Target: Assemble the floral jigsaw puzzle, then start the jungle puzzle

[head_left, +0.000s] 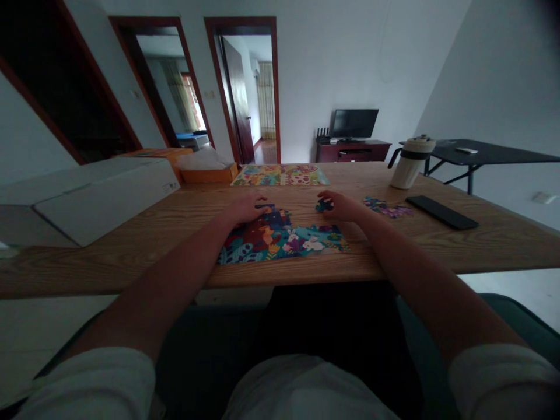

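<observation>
A partly assembled jigsaw puzzle [280, 238] with white rabbits and dark blue and teal leaves lies flat near the table's front edge. My left hand [245, 210] rests at its upper left edge, fingers apart and stretched toward the right, with dark blue pieces beside the fingertips. Right of the puzzle's upper part, my right hand [343, 207] curls its fingers around a dark teal puzzle piece [322, 205]; whether it is one piece or more I cannot tell. Further right lies a loose heap of puzzle pieces [387, 207] in blue, purple and pink.
A colourful picture sheet [280, 175] lies beyond the puzzle. On the left stand a long white box [109, 195] and an orange box [207, 175] with white tissue. To the right are a black phone-like slab [441, 212] and a cream flask [410, 166] with a dark handle.
</observation>
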Motion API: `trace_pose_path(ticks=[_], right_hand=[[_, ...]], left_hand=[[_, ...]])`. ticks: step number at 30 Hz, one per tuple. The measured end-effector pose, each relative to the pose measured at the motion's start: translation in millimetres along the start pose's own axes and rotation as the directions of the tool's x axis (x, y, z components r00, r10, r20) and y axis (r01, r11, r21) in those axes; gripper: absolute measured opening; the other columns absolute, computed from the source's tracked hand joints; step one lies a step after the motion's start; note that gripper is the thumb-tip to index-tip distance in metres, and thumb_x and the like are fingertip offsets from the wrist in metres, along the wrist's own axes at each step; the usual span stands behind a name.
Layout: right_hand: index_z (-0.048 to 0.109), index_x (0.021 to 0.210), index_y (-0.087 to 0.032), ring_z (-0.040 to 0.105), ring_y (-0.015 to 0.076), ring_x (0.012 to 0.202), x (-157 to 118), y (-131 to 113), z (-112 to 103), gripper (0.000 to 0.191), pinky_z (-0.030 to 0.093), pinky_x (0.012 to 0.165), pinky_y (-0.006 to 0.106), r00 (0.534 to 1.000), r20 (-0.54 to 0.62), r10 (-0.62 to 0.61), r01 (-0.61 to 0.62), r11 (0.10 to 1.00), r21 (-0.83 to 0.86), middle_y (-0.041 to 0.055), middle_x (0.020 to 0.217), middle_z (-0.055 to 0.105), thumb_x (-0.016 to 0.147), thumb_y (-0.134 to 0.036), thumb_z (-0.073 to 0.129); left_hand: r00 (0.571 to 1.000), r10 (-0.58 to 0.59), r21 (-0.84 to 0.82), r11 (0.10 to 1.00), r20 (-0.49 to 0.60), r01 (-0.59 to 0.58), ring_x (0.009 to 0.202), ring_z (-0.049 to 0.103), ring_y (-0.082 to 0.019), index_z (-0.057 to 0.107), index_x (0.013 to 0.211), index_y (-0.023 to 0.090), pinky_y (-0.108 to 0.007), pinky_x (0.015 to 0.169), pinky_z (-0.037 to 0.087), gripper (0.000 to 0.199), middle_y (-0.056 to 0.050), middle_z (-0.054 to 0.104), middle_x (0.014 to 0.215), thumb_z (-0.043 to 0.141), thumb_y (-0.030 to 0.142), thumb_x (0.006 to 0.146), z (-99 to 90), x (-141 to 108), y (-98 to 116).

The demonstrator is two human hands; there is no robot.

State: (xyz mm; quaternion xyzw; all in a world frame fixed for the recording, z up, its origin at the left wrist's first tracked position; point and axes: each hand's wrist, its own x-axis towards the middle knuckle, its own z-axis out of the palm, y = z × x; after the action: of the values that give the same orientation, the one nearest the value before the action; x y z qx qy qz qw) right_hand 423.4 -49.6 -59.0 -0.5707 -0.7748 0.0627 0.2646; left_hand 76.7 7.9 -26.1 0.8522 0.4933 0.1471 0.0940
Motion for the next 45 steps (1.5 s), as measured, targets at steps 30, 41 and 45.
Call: trace_pose_path(ticks=[30, 41, 45], right_hand=[[0.072, 0.102, -0.017, 0.065, 0.0119, 0.072, 54, -83, 40, 0.016, 0.052, 0.065, 0.022, 0.984, 0.020, 0.175, -0.143, 0.724, 0.675, 0.0056, 0.090, 0.075, 0.094, -0.013, 0.059], [0.071, 0.133, -0.009, 0.057, 0.0113, 0.062, 60, -82, 52, 0.039, 0.042, 0.058, 0.022, 0.966, 0.038, 0.255, -0.254, 0.920, 0.300, 0.0082, 0.089, 0.077, 0.096, -0.013, 0.057], [0.074, 0.130, -0.011, 0.067, 0.0151, 0.072, 61, -82, 58, 0.039, 0.048, 0.066, 0.023, 0.972, 0.049, 0.231, -0.236, 0.955, 0.179, 0.0122, 0.101, 0.080, 0.096, -0.014, 0.056]], left_hand=[[0.985, -0.162, -0.705, 0.705, -0.052, 0.078, 0.070, 0.067, -0.014, 0.064, 0.105, 0.019, -0.025, 0.060, 0.046, 0.018, -0.006, 0.076, 0.099, 0.074, 0.027, 0.092, 10.9, 19, 38], [0.989, 0.066, -0.112, 0.990, -0.133, -0.082, 0.099, 0.073, -0.021, 0.077, 0.119, 0.018, -0.030, 0.090, 0.054, 0.030, -0.009, 0.078, 0.114, 0.060, 0.016, 0.094, 19.7, 29, 9], [0.995, 0.092, 0.041, 0.995, -0.038, -0.090, 0.113, 0.070, -0.022, 0.076, 0.127, 0.023, -0.028, 0.100, 0.050, 0.037, -0.006, 0.076, 0.126, 0.056, 0.017, 0.096, 19.2, 28, 12]])
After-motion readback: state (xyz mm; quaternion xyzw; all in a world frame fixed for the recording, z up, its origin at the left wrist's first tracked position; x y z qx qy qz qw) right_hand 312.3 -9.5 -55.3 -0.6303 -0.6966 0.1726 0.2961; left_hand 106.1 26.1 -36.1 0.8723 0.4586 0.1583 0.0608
